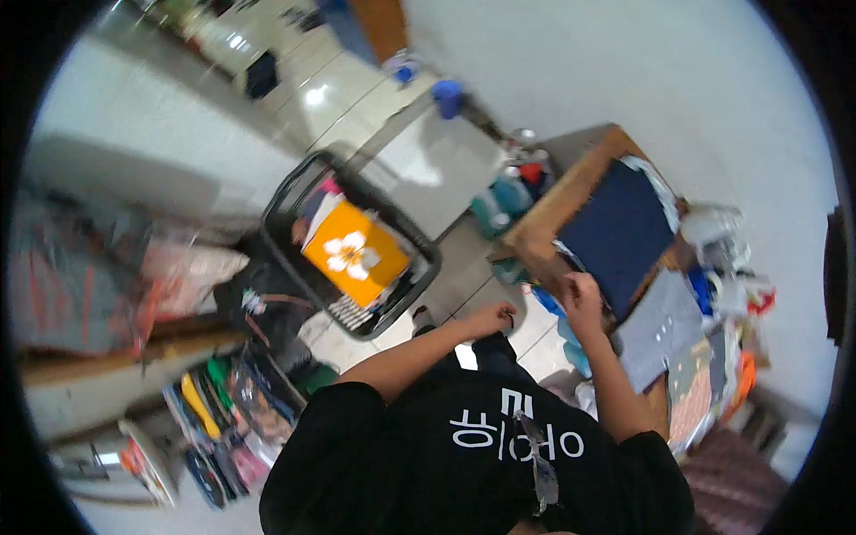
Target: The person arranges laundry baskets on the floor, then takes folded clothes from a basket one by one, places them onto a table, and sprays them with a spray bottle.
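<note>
My left hand [492, 319] hangs in front of my body, over the floor, with its fingers loosely curled in and nothing visible in them. Beside the near left edge of a dark navy folded cloth [617, 234] is my right hand [582, 301], its fingers bent together. Whether those fingers hold anything is too small to make out. The navy cloth lies flat on a wooden table [542, 234], with a shiny silvery edge showing at its far side. A grey folded cloth [660, 328] lies just nearer, to the right of my right hand.
A black basket [432, 267] at left holds a folded orange cloth [358, 254] with a white flower. An iron [147, 464] and a box of folded clothes [259, 392] are at lower left. A blue cup [448, 99] and teal bottles [501, 205] stand farther away.
</note>
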Available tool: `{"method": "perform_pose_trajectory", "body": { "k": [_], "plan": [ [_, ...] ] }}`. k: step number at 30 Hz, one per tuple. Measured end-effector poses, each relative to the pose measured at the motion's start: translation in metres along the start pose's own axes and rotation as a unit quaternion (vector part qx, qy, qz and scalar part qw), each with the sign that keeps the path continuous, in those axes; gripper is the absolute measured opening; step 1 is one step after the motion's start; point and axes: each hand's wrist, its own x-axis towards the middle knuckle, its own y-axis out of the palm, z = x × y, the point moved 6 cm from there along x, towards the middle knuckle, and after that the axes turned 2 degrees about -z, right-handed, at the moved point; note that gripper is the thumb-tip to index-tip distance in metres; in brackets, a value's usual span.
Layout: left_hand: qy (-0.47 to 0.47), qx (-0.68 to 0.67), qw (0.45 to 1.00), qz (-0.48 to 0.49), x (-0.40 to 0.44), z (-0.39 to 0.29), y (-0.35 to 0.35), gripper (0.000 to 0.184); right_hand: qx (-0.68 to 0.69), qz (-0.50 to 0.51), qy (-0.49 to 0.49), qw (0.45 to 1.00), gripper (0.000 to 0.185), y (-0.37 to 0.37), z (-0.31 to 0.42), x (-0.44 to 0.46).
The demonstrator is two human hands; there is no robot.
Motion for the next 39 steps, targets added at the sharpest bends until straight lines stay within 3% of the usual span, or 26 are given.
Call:
{"method": "perform_pose_trajectory", "body": {
  "k": [2,4,9,12,13,16,17,21,27,28,29,32,36,39],
  "plan": [
    [-0.062,-0.052,0.99,-0.113,-0.042,0.046,-0.069,0.035,0.082,0.136,0.053,0.986,0.026,0.086,0.039,0.018],
    [-0.12,-0.152,0.951,-0.241,-0.102,0.07,-0.128,0.037,0.136,0.232,0.029,0.963,0.023,0.187,0.05,0.017],
    [-0.177,-0.295,0.857,-0.383,-0.181,0.219,-0.213,0.038,0.137,0.402,0.056,0.903,0.03,0.37,0.085,0.014],
    [-0.239,-0.398,0.776,-0.426,-0.213,0.248,-0.238,0.049,0.088,0.412,0.123,0.899,0.036,0.449,0.084,0.016],
    [-0.237,-0.425,0.767,-0.419,-0.217,0.263,-0.244,0.055,0.054,0.437,0.153,0.885,0.049,0.475,0.078,0.015],
    [-0.245,-0.444,0.739,-0.444,-0.217,0.271,-0.261,0.061,0.144,0.388,0.226,0.882,0.06,0.544,0.042,-0.003],
    [-0.237,-0.431,0.759,-0.427,-0.211,0.286,-0.263,0.074,0.214,0.38,0.278,0.856,0.068,0.537,0.058,0.0],
    [-0.175,-0.408,0.754,-0.483,-0.179,0.364,-0.27,0.071,0.079,0.311,0.275,0.906,0.064,0.544,0.052,0.0],
    [-0.239,-0.368,0.745,-0.503,-0.184,0.35,-0.282,0.057,0.146,0.299,0.304,0.893,0.045,0.546,0.051,0.001],
    [-0.261,-0.368,0.738,-0.501,-0.188,0.349,-0.283,0.055,0.194,0.309,0.33,0.871,0.046,0.549,0.052,0.001],
    [-0.195,-0.435,0.735,-0.483,-0.182,0.358,-0.282,0.048,0.242,0.319,0.355,0.845,0.048,0.551,0.056,0.001],
    [-0.178,-0.457,0.733,-0.472,-0.181,0.362,-0.284,0.042,0.352,0.347,0.384,0.78,0.056,0.552,0.078,0.007],
    [-0.072,-0.561,0.714,-0.412,-0.186,0.338,-0.289,0.047,0.426,0.42,0.412,0.687,0.064,0.557,0.101,0.011],
    [-0.019,-0.606,0.701,-0.375,-0.203,0.3,-0.307,0.05,0.448,0.411,0.426,0.67,0.049,0.513,0.156,0.039]
  ]
}}
